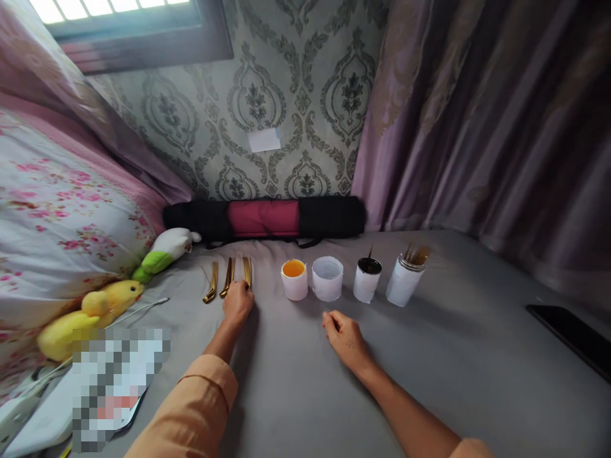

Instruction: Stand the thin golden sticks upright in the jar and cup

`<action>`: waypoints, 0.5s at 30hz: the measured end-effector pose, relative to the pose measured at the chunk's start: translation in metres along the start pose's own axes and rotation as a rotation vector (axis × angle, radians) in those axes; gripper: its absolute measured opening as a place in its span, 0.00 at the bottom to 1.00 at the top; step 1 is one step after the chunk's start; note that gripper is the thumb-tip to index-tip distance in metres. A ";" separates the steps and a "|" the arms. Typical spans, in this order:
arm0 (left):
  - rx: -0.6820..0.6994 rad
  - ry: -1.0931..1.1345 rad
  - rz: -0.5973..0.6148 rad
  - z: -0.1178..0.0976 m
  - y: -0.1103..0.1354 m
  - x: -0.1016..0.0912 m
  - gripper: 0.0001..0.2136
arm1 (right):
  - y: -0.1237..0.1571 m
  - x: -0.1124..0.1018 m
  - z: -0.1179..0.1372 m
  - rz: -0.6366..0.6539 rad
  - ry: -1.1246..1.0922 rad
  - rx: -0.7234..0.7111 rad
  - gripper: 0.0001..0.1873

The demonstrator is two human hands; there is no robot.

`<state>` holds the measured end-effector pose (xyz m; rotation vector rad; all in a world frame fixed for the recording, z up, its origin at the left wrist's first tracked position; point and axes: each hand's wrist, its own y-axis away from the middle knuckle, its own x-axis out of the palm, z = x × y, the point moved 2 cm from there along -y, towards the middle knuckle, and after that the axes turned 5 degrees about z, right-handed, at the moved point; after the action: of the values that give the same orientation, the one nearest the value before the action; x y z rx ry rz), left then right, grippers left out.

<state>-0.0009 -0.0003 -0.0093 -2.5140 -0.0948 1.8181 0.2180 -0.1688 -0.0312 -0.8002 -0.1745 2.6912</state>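
My left hand (238, 302) is closed over the lower ends of thin gold-coloured pieces (247, 270), hiding its fingertips and whatever is between them. To its left lie more gold-coloured pieces (211, 283) with bent lower ends. My right hand (344, 336) is loosely curled above the grey sheet, with nothing visible in it. Beyond it stands a white-wrapped cup of orange-yellow paint (294, 290), beside a wider white tub (327, 288) of pale contents. Further right are a white-wrapped tin (366, 287) with a dark inside and thin stick, and a tilted jar (403, 287) holding brushes.
A black and maroon roll bag (265, 218) lies along the patterned wall. Plush toys (90, 312), a cable and a white power strip (45, 423) line the left side, near a floral pillow (67, 229). A dark phone-like slab (573, 334) rests at right.
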 end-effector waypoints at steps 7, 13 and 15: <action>-0.005 0.036 -0.029 0.001 0.002 -0.002 0.10 | -0.001 0.000 -0.003 0.020 0.026 0.034 0.22; -0.040 0.060 -0.041 0.004 0.001 0.000 0.09 | -0.002 0.000 -0.003 0.056 0.008 0.030 0.22; -0.043 0.073 -0.039 0.004 0.001 -0.001 0.08 | -0.002 0.000 -0.004 0.056 0.010 0.029 0.22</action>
<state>-0.0048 -0.0011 -0.0096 -2.5846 -0.1808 1.7269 0.2203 -0.1669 -0.0339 -0.8218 -0.1125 2.7354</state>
